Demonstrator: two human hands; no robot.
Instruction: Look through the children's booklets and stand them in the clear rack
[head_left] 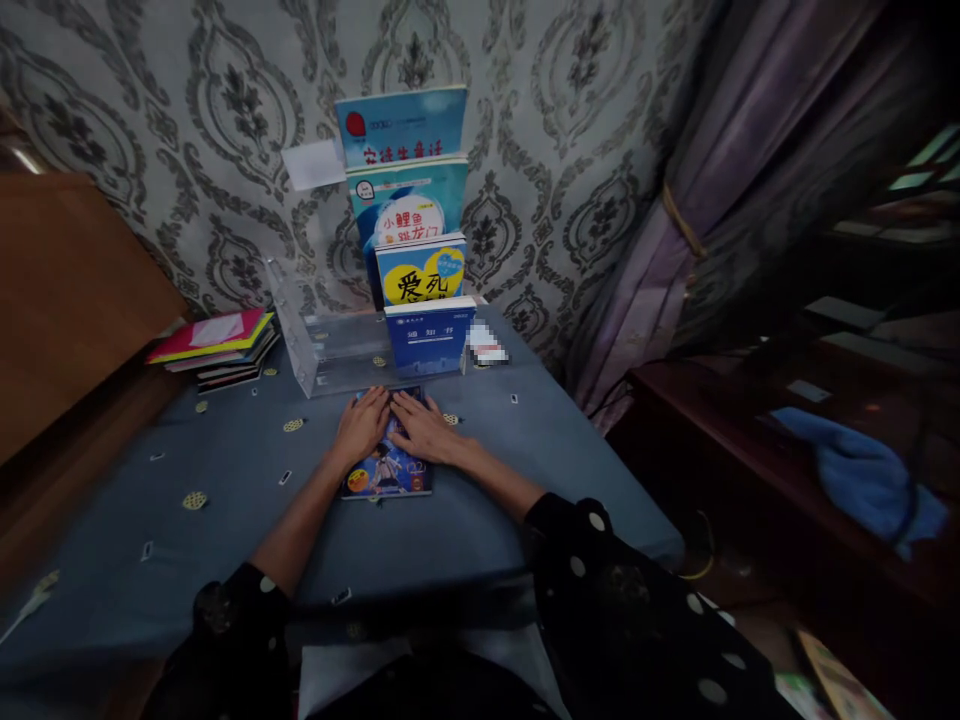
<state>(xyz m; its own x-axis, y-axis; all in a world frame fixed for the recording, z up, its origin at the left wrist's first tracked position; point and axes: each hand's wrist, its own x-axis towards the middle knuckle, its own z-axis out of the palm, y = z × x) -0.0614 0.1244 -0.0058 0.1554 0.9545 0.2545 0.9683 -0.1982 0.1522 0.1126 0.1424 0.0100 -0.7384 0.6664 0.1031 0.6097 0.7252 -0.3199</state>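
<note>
A dark blue illustrated book lies flat on the blue tablecloth. My left hand rests palm down on its upper left part, fingers stretched forward. On its upper right part lies my right hand, also flat with fingers extended. The fingertips of both hands come close together near the book's far edge. Just beyond them stands a clear acrylic book stand. Its right side holds a blue booklet in front, then a yellow and blue book, a teal book and a taller blue book behind.
Several books and folders are stacked at the table's back left, beside a brown wooden panel. A small white packet sits right of the stand. Patterned wall stands behind; a purple curtain and dark red table are at right.
</note>
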